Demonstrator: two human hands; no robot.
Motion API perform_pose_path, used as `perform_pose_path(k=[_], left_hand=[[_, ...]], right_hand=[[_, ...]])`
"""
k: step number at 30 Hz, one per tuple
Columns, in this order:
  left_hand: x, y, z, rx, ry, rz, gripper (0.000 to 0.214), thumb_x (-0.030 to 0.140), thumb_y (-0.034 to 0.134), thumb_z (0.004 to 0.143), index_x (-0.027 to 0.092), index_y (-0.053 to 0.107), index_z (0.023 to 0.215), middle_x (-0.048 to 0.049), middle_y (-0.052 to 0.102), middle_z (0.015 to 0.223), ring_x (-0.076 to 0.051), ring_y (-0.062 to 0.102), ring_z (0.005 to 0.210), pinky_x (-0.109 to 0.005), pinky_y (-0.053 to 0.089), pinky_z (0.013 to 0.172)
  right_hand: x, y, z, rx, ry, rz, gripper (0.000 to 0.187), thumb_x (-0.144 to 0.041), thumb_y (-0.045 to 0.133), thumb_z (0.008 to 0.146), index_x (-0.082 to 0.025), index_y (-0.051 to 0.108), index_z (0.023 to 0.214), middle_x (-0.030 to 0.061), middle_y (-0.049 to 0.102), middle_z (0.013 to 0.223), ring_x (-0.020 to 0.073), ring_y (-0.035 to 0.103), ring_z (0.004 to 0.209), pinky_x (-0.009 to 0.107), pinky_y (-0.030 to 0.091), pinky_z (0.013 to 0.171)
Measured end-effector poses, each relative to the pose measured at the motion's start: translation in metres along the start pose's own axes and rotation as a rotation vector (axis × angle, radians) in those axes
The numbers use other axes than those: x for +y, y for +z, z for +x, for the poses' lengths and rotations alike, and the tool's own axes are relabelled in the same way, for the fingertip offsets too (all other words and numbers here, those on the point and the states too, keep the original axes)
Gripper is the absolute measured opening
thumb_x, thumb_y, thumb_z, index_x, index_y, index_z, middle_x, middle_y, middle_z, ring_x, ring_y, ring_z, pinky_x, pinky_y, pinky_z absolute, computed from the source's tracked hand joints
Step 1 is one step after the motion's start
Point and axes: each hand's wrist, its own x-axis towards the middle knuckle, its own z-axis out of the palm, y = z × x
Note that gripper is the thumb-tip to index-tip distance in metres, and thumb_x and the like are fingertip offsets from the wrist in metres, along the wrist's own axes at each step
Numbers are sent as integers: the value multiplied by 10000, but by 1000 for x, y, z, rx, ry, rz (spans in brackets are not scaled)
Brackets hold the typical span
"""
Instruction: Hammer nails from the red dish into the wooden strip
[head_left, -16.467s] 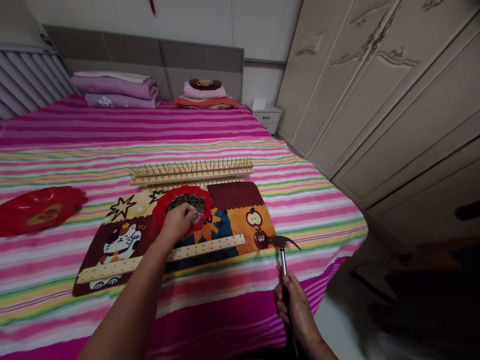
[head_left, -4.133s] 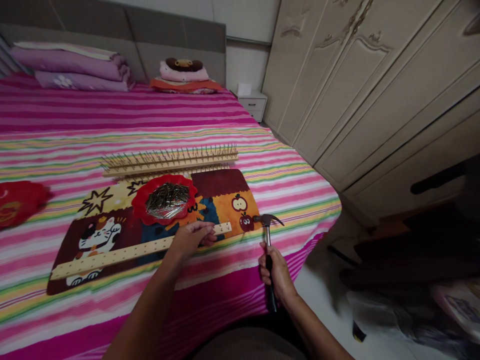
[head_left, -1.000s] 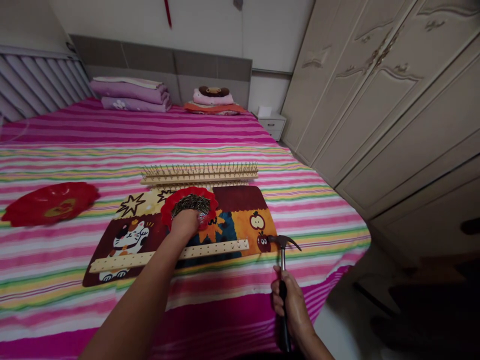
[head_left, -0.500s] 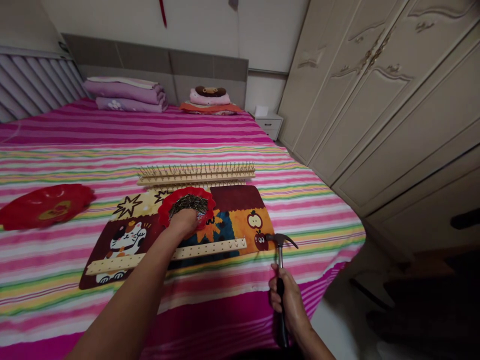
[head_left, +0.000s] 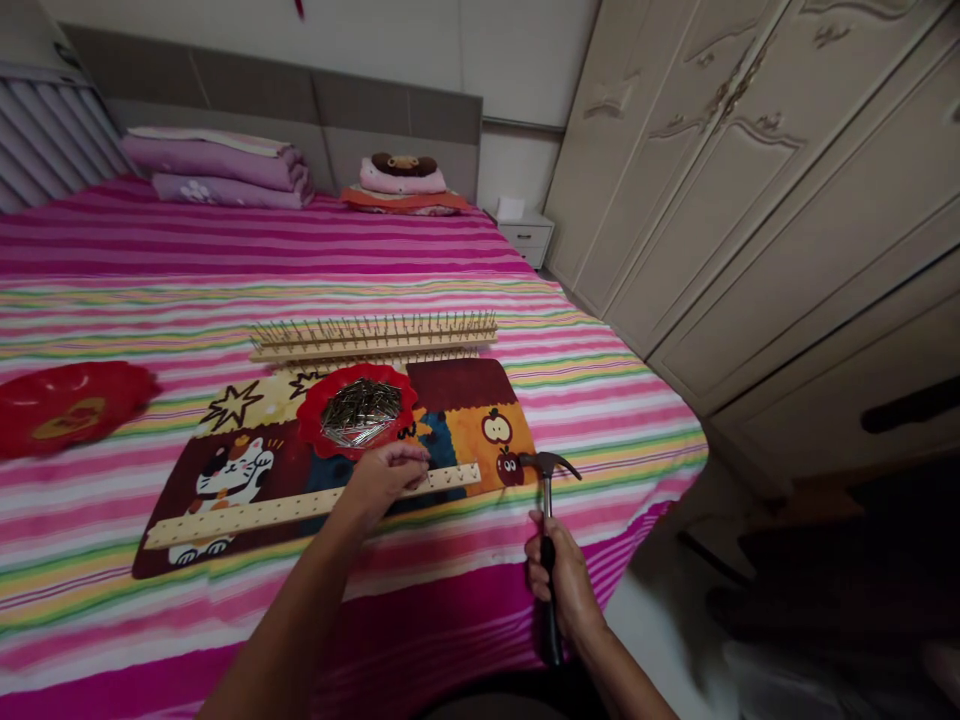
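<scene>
A bed (head_left: 225, 250) with a pink striped cover meets a grey headboard (head_left: 360, 110) under a white wall (head_left: 420, 40). A carved cream wardrobe (head_left: 750, 200) lines the right side, a small white nightstand (head_left: 527, 238) in the corner.

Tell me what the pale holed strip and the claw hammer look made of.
The pale holed strip by the left hand looks like bare wood: matte light tan. The claw hammer in the right hand: dark steel-looking head, shiny metal neck, black grip, possibly rubber.
</scene>
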Motion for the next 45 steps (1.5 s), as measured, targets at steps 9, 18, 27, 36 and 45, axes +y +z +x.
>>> perform_pose_path(k=[9,18,27,36,45], left_hand=[[-14,20,9,108,186,324,217,372,579,634,191,657,726,21,620,579,-130,544,558,-236,387,525],[-19,24,6,136,280,493,138,288,566,692,216,675,734,14,647,636,-136,570,608,-246,422,596],[-26,27,7,152,340,582,119,233,566,722,216,683,730,14,642,670,-118,541,618,-230,396,612],[-32,28,9,155,362,649,108,223,568,744,200,644,671,18,595,647,-110,502,608,-224,334,580],[-34,30,8,172,371,603,113,205,559,731,214,672,730,13,621,683,-115,530,641,-230,378,620]], right_hand=[[-2,1,-1,5,-6,-9,412,-525,582,732,-216,527,999,-99,453,514,31,309,329,118,182,311],[0,3,-6,14,-49,-70,427,-558,562,747,-212,532,994,-101,431,528,34,293,333,129,172,308],[-46,24,-34,-310,-408,-674,414,-469,432,881,-164,573,1124,-54,414,553,107,379,478,233,309,454],[-73,49,-40,-474,-547,-982,352,-354,374,925,-185,550,1179,-33,440,594,123,396,503,249,302,489],[-66,36,-39,-262,-355,-632,405,-484,461,861,-181,572,1106,-64,385,543,90,342,447,213,273,411]])
